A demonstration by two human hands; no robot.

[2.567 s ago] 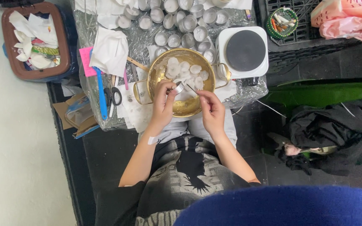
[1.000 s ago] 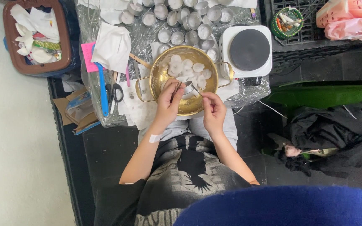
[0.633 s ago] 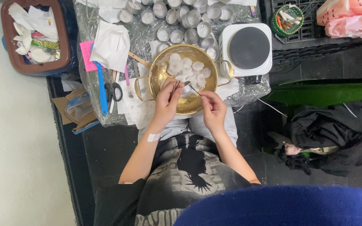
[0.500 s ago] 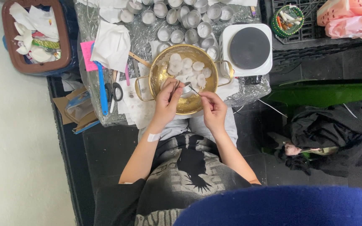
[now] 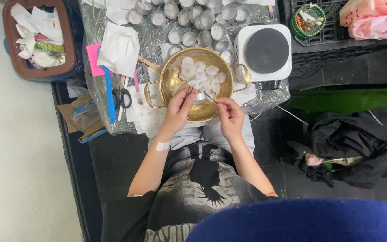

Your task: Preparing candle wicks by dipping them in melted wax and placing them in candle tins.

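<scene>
Fingers of the left hand are pinching closed around a small metal cup, holding it over the near side of the gold pot. The right hand is closing its fingers on a thin metal pick, whose tip is reaching toward the cup; whether it is touching the inside cannot be told from this head view.

Doing this well seems to call for keeping the cup steady and tilted toward the pick, working the tip gently along the cup's wall, and staying over the pot so anything loosened is dropping in rather than onto the table.

The cup is looking small, round and silvery, partly hidden by the left fingers. Beyond it, white wax discs are lying piled in the far half of the pot. More empty metal cups are crowding the far table, with a white hot plate to the right and scissors to the left.
</scene>
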